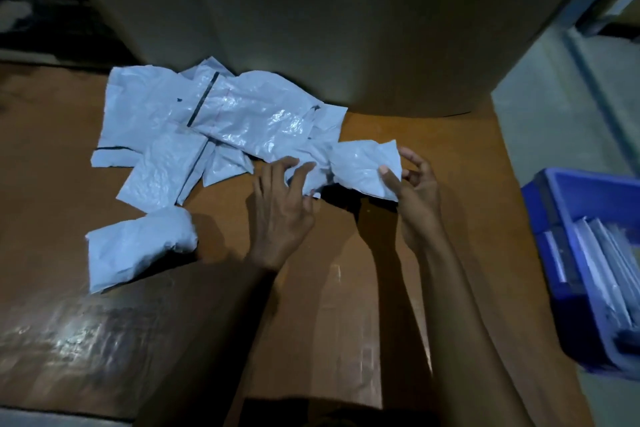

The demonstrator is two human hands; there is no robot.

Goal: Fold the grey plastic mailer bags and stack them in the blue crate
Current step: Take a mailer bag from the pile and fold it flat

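Grey plastic mailer bags lay in a loose, overlapping heap in the upper left and centre of the frame. They sat on a flat brown cardboard work surface, within reach of both arms, probably as the supply to draw from. One crumpled grey mailer bag had been lifted off the heap's right edge. It was held just above the cardboard at centre right, casting a dark shadow beneath it.

The left hand had its fingers curled onto the bag's bunched left end. The right hand pinched the right end, thumb on the near face and fingers behind. Holding both ends this way suggested the bag was being spread or lined up for a fold, with no crease made yet.

The film looked thin, limp and wrinkled, catching glossy highlights, and dark adhesive strips ran along some flaps. A plump, already folded grey bundle rested alone at lower left, apart from the heap.

At the right edge stood a blue rigid plastic crate, off the cardboard and lower. Several folded grey bags stood on edge inside it, so the stacking was judged partly done. Shiny clear tape glinted on the cardboard at lower left. A tall, curved, matte cardboard wall filled the top of the frame behind the heap.
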